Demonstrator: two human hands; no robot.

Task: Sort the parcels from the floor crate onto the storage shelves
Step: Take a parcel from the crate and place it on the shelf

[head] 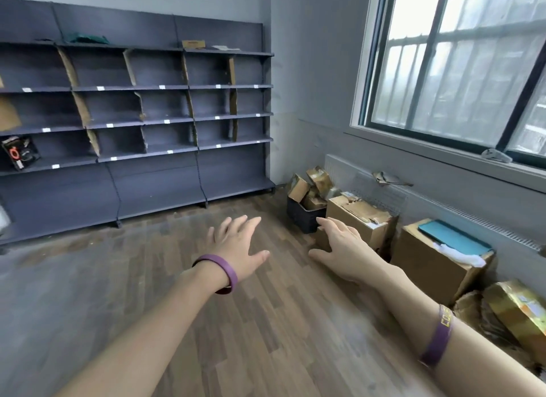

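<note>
A dark plastic floor crate [304, 216] stands in the far corner below the window, piled with several tape-wrapped brown parcels [310, 183]. Grey storage shelves [165, 118] with cardboard dividers line the left wall; most compartments hold nothing, and a black packet [19, 152] leans in a lower left bay. My left hand [236, 243] is stretched out over the wooden floor, fingers spread, holding nothing. My right hand [342, 246] is also open, its fingertips just short of the crate. Both wrists wear purple bands.
A torn cardboard box [363, 219] sits right of the crate, then a second box [437, 263] with a teal item on top, and gold-wrapped parcels [514, 311] at the right edge. A radiator and window run along the right wall. Small items lie on the top shelf.
</note>
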